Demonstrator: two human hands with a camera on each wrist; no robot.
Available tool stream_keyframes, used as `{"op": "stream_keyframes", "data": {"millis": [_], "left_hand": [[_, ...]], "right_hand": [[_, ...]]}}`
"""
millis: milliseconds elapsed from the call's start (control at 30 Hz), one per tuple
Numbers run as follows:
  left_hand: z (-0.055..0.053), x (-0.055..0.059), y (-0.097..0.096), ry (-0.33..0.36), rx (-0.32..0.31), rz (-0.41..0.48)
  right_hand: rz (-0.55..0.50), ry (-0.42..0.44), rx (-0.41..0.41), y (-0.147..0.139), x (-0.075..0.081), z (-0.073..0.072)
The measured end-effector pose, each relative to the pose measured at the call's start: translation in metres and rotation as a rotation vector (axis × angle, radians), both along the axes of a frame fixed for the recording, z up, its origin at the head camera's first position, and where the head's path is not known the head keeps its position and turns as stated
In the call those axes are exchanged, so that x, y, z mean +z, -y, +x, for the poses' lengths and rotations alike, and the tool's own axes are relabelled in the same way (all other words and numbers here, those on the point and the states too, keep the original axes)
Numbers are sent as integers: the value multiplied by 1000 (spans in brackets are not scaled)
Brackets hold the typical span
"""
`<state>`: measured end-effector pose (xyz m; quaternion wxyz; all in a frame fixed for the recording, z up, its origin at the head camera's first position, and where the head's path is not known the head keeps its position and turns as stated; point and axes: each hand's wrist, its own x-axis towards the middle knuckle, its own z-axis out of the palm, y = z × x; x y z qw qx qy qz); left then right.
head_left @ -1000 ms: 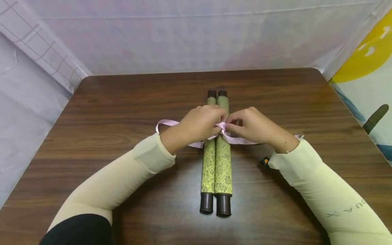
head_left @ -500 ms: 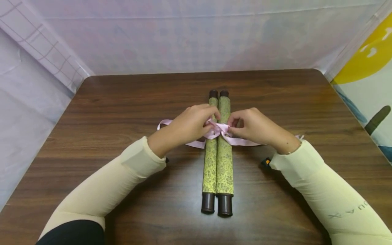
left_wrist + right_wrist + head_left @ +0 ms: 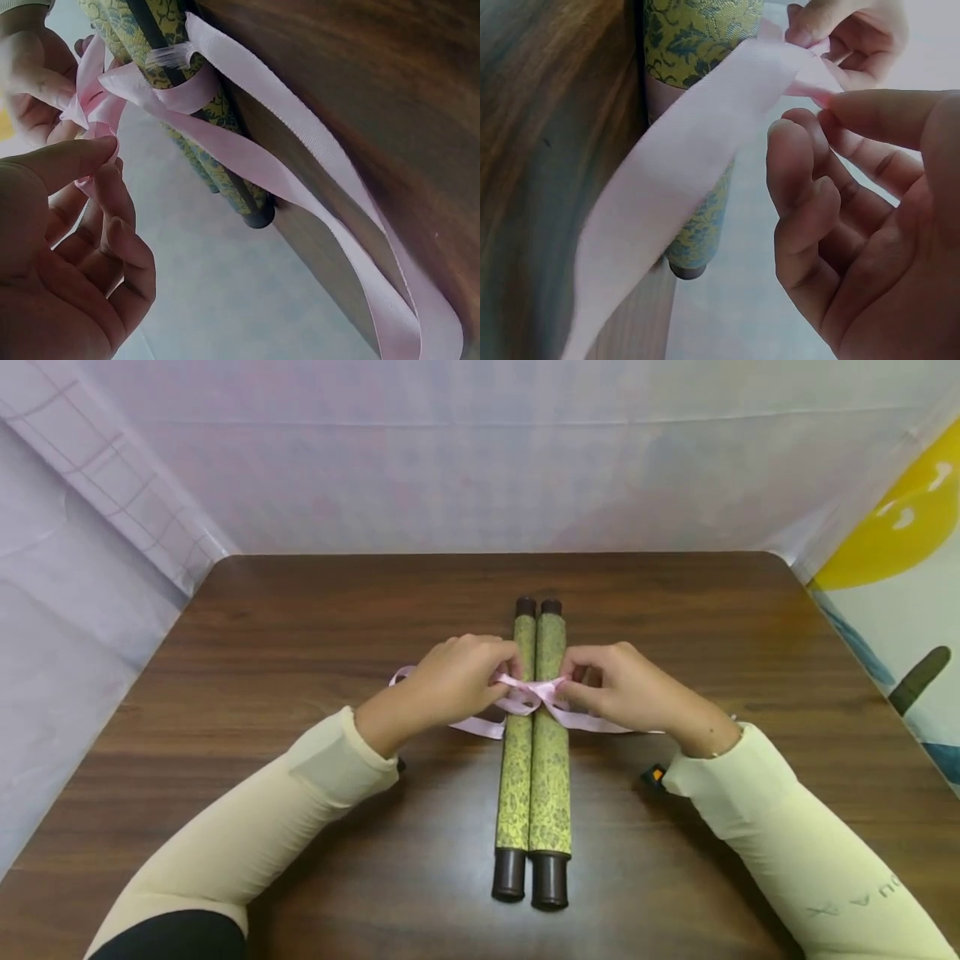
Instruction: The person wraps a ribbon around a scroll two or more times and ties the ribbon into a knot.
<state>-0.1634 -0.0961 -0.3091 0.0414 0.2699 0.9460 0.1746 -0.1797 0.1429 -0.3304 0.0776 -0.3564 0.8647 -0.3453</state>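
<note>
A scroll with two rolled ends lies lengthwise on the table: a left roll [image 3: 515, 777] and a right roll [image 3: 551, 785], side by side, in yellow-green patterned cloth with dark brown end knobs. Pink ribbon [image 3: 542, 691] wraps around their middle and is knotted on top. My left hand [image 3: 457, 681] pinches a ribbon loop between thumb and forefinger, left of the knot. Opposite it, my right hand [image 3: 622, 689] pinches another part of the ribbon. A long ribbon loop [image 3: 322, 202] trails over the table in the left wrist view; a ribbon length [image 3: 660, 165] hangs down in the right wrist view.
The brown wooden table [image 3: 300, 627] reaches back to a pale curtain [image 3: 480, 485]. A small dark object with an orange mark [image 3: 656, 776] shows beside the right cuff. On the right hangs a cloth with a yellow print [image 3: 900, 518].
My left hand has moved left, away from the knot, drawing the ribbon out between the hands. The right hand stays at nearly the same place. The head view has tilted slightly.
</note>
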Motion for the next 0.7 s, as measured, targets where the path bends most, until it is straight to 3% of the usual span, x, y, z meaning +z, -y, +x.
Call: {"op": "stream_keyframes", "data": {"millis": [133, 267, 700], "left_hand": [[-1, 1, 0, -2, 5, -19], [-2, 2, 3, 18, 16, -30], [-2, 13, 7, -15, 11, -44]], "right_hand": [[15, 12, -36, 0, 2, 3], [56, -32, -89, 2, 2, 2], [137, -141, -186, -3, 10, 0]]}}
